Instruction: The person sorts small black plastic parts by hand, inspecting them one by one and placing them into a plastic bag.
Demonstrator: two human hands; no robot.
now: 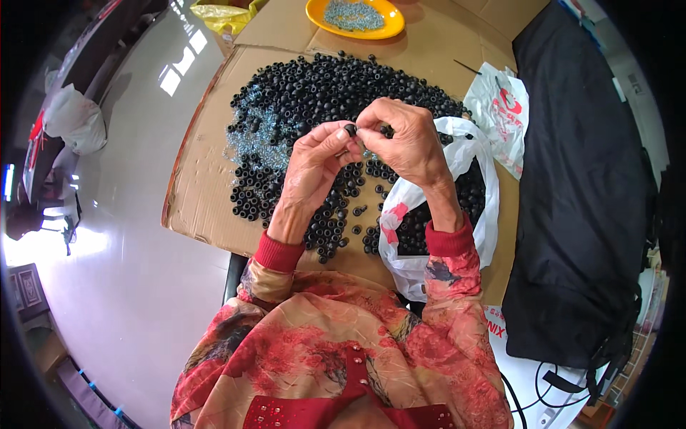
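we're pinching a black bead (350, 130) in our left hand (316, 157), our right hand (409, 141) closed beside it, contents unclear; white bag (403, 269) well stocked, far pile (336, 82) still loose!

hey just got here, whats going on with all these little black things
A person has one small black piece pinched in the left grip, with the right grip close against it; whether that one holds anything is hard to tell. Below, a heap of black pieces and some pale blue beads lie loose on cardboard. More black pieces sit in an open white bag at the right, and a yellow plate holds more pale blue ones.
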